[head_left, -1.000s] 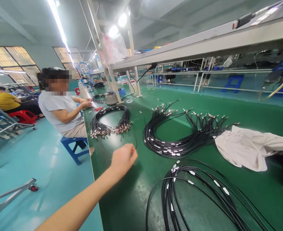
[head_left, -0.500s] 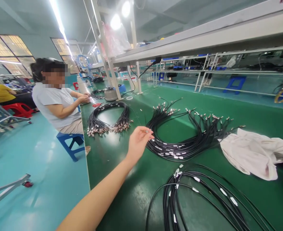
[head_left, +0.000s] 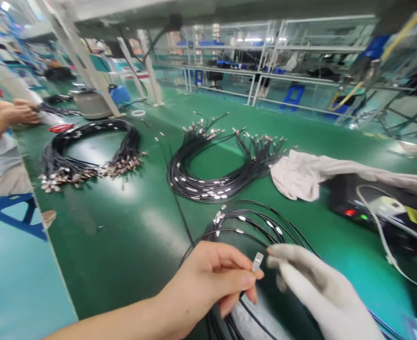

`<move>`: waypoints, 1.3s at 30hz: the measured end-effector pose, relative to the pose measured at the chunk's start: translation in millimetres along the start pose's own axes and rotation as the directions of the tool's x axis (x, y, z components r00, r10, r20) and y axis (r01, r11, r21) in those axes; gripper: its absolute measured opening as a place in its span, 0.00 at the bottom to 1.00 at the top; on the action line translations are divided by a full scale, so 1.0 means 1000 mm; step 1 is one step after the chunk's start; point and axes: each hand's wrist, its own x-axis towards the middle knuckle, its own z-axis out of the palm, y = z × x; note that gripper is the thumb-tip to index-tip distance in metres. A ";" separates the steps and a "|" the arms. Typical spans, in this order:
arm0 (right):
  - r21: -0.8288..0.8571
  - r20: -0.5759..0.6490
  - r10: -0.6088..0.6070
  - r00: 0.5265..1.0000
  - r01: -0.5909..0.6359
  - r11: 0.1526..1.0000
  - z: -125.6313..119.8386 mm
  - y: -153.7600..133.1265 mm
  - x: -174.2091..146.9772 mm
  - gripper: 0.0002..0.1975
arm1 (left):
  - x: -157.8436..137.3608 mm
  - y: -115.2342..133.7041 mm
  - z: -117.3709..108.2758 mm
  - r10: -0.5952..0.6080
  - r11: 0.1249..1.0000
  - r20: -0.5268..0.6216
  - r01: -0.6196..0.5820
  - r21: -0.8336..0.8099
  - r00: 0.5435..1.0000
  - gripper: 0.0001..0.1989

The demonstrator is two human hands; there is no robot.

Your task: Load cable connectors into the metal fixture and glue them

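My bare left hand (head_left: 218,283) is closed in a pinch at the bottom centre. A black cable (head_left: 252,309) runs down from it, and a small silvery-white piece (head_left: 258,261) sticks up past the thumb and forefinger; I cannot tell whether it is a connector or a label. Just to the right is my right hand (head_left: 318,288) in a white glove, its fingers apart, slightly blurred, with nothing visible in them. Behind and under both hands lies a loose coil of black cables (head_left: 254,222) with white labels, partly hidden by the hands.
Two bundles of black cables with metal ends (head_left: 204,184) (head_left: 91,130) lie farther back on the green table (head_left: 133,245). A white cloth (head_left: 296,177) partly covers a black device (head_left: 350,198) with red and green lights. A co-worker's hands (head_left: 20,113) work at the far left.
My left hand has come back toward me and right, to above the near coil. My gloved right hand has entered view. The camera has turned right and down.
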 end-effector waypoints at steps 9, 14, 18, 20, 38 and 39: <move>0.234 0.169 -0.011 0.986 -0.029 0.972 0.014 -0.029 0.002 0.18 | -0.013 -0.015 0.019 0.058 0.967 -0.132 -0.023 0.255 0.990 0.09; 0.206 0.219 0.052 0.974 -0.098 0.974 0.005 -0.022 -0.014 0.18 | -0.023 -0.022 0.036 0.034 0.922 -0.169 0.034 0.385 0.985 0.07; 0.226 0.325 0.046 0.945 -0.125 0.966 0.003 -0.019 -0.021 0.18 | -0.035 -0.037 0.047 -0.003 0.972 -0.114 0.030 0.233 0.993 0.07; 0.220 0.378 0.024 0.925 -0.115 0.969 0.004 -0.021 -0.023 0.18 | -0.042 -0.047 0.051 -0.021 0.990 -0.106 0.036 0.139 0.994 0.08; 0.255 0.453 -0.007 0.891 -0.122 0.959 0.025 0.001 -0.018 0.22 | -0.053 -0.070 0.047 -0.016 0.997 -0.285 -0.006 -0.078 0.958 0.12; 0.262 0.457 -0.010 0.889 -0.124 0.957 0.025 0.002 -0.018 0.22 | -0.053 -0.070 0.046 -0.016 0.998 -0.284 -0.004 -0.070 0.959 0.12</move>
